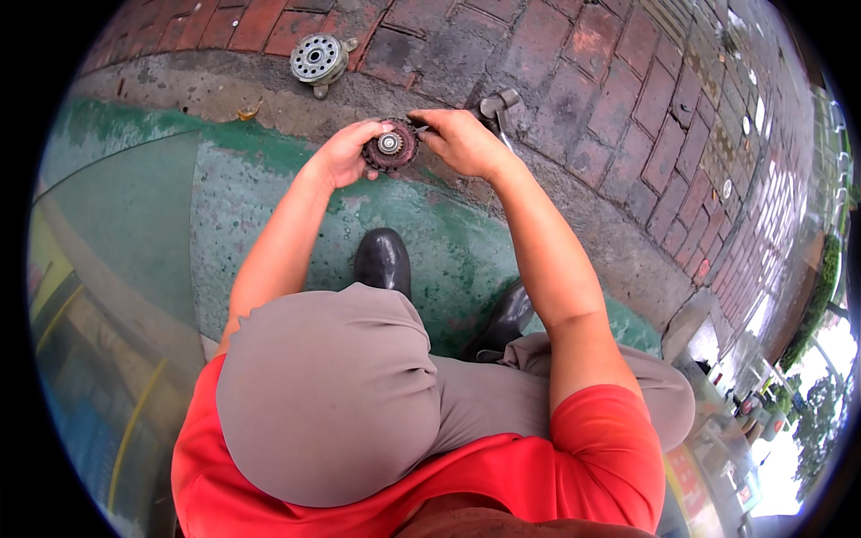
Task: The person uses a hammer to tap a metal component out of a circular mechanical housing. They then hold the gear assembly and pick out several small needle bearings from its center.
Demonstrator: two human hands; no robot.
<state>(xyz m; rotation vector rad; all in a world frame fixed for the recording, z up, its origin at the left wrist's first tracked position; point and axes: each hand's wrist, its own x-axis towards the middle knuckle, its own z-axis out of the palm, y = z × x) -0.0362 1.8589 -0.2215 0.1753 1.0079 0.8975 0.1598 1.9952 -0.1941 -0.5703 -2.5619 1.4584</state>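
Note:
My left hand [339,154] grips the left edge of a round motor core [405,161]. Its ring is dark reddish with a notched rim, and a shiny metal bearing [389,143] sits at its centre. Against the core's right upper edge, my right hand [462,143] is closed, thumb and fingers pinched together. Something thin and greyish shows at those fingertips, too small to make out. Beyond my hands, a round silver motor cover [317,61] with a circle of holes and side lugs lies on the paving. A hammer [496,104] rests just past my right hand, its handle partly hidden.
Red and dark bricks [592,99] pave the ground ahead, bordered by a concrete strip [206,94]. My dark boots [383,260] stand on a worn green painted floor [260,197]. A glassy panel [117,269] is at the left. A yellowish leaf [250,113] lies on the strip.

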